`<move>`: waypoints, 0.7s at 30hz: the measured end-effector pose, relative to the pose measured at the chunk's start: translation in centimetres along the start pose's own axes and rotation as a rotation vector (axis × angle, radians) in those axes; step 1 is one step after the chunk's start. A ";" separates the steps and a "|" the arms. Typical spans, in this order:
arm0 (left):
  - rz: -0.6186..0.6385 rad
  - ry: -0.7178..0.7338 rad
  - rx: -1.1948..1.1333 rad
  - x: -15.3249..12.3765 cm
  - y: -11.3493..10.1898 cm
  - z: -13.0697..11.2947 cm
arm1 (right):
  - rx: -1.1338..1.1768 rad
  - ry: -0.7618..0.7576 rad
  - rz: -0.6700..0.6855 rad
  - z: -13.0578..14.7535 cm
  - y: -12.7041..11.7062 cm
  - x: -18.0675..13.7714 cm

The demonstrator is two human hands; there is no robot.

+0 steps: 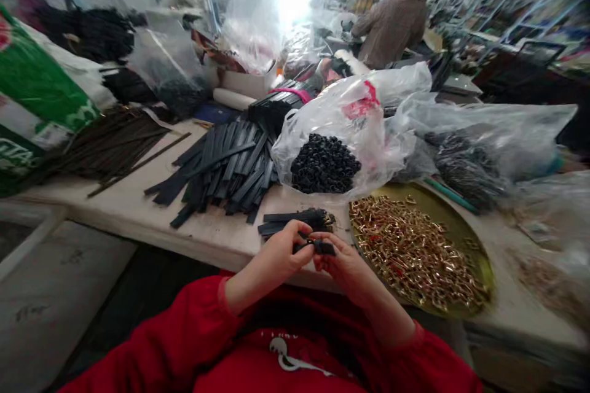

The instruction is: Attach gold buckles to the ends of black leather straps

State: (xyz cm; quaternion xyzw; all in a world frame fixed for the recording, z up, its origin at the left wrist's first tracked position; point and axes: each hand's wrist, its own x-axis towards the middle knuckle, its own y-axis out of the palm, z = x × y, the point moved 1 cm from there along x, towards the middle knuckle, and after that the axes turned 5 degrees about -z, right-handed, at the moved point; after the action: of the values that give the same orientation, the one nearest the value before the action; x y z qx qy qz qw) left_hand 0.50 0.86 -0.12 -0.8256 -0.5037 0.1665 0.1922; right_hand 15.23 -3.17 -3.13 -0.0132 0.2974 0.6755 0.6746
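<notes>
At the table's front edge my left hand (291, 247) and my right hand (337, 258) are close together, both closed on one short black strap (325, 248). A small gold-coloured glint shows on the strap between the fingertips; its exact shape is too small to tell. Just beyond my hands lies a small stack of black straps (288, 218) with metal pieces at the right end. To the right, a round brass-coloured tray (485, 270) holds a heap of small gold buckles (410, 249). Behind, an open plastic bag (364, 126) contains many small black loops (325, 163).
A large pile of black straps (230, 163) spreads left of the bag. Further left are thin dark strips (115, 141) and a green-and-white sack (41, 80). Clear bags (479, 141) crowd the right side. A person in brown (394, 24) is beyond the table.
</notes>
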 end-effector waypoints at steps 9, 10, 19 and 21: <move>0.032 -0.042 0.121 -0.2 -0.1 0.4 | 0.075 0.060 0.052 -0.5 -0.2 -0.4; 0.049 -0.050 0.080 -0.2 0.0 0.3 | 0.047 0.028 0.028 -0.4 -0.2 -0.5; 0.166 -0.258 -0.426 -0.8 0.3 0.4 | -0.480 -0.365 -0.337 0.4 -0.4 -0.5; 0.195 -0.256 -0.474 -1.0 0.5 0.6 | -0.607 -0.387 -0.272 0.2 -0.8 -0.8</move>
State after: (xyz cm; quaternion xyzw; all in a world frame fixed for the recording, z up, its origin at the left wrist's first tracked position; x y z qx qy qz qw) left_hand 0.18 -0.13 -0.82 -0.8643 -0.4668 0.1649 -0.0882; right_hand 16.09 -3.85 -2.92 -0.1240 -0.0533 0.6273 0.7670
